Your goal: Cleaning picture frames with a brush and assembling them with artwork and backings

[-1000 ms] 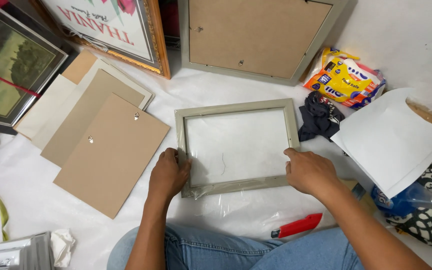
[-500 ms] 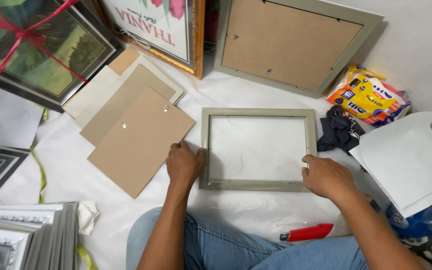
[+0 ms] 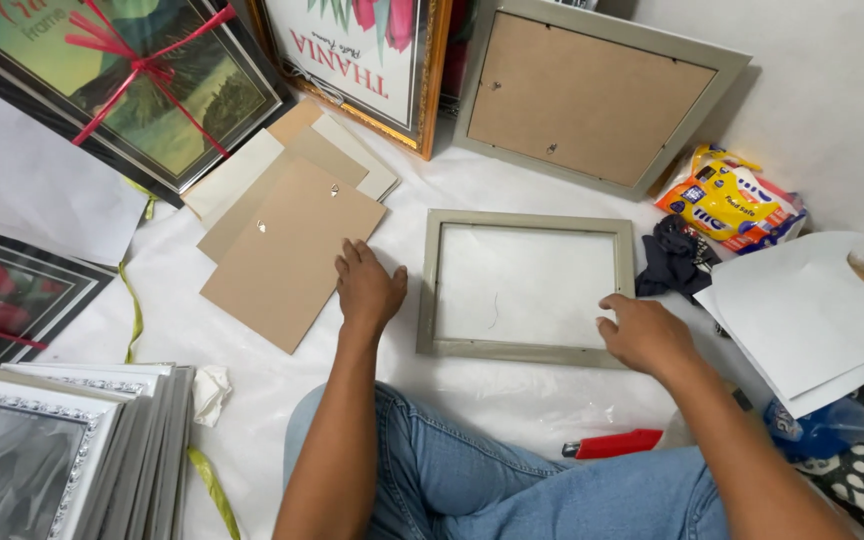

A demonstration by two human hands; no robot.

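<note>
Head view. Grey-green frame [image 3: 526,288] lies flat on the white floor sheet [image 3: 252,390], just ahead of the person's knees in blue jeans. Rectangular, landscape; narrow moulding, inner rebate visible. Centre pane shows the white sheet through it, with one thin dark curl near the lower middle. Clear plastic film lies crumpled under its near edge.

Right hand [image 3: 644,333]: rests on the frame's lower right corner, fingers bent, fingertips on the moulding; nothing gripped.

Left hand [image 3: 367,288]: flat, palm down, fingers loosely spread, holding nothing. It lies on the sheet just left of the frame, fingertips touching the edge of the top brown board [image 3: 290,250].

That board tops a fanned stack of brown and cream boards. Beyond the frame a larger frame [image 3: 592,95] leans back side out against the wall. Right of the frame: dark cloth [image 3: 674,258], yellow packet [image 3: 727,198], white paper sheets [image 3: 812,315]. Red cutter [image 3: 617,443] beside the right forearm. Stack of silver frames [image 3: 62,450] at lower left.
</note>
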